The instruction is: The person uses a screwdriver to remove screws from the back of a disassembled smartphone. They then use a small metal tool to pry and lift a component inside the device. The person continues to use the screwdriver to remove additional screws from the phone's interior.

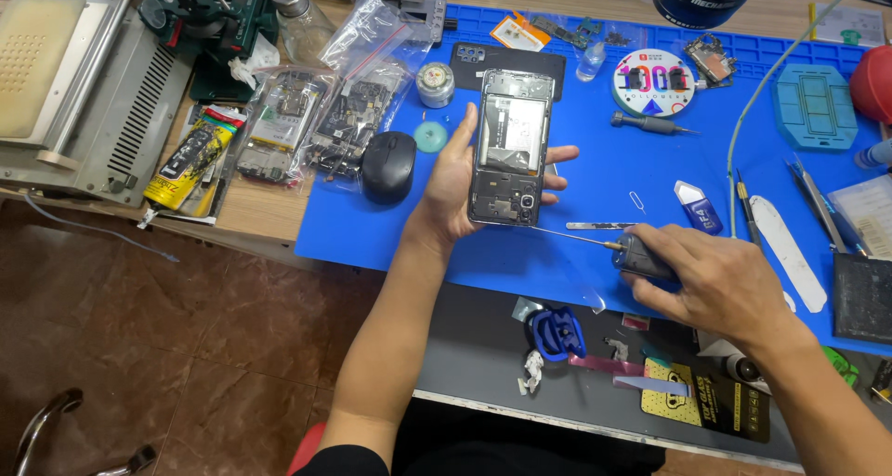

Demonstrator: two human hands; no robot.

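The left hand [460,183] holds an opened phone [510,146] with its back cover off, upright above the blue mat [595,160]; the palm lies behind the phone, the thumb rests along its near-left edge and the fingers [557,153] curl round its far edge, closed on the frame. The right hand [711,276] is wrapped around the dark handle of a thin screwdriver [609,244], fingers shut on it, and the slender shaft runs out leftward from them so that its tip meets the lower corner of the phone, near the round camera opening. Just beyond the right fingers, on the mat, lie a flat metal pry tool [599,225] and a small blue-and-white card [697,207]. To the left of the left hand a black computer mouse [388,165] sits at the mat's edge. Below the right hand, on the dark strip of the surface [483,346], rests a small blue holder [556,334].
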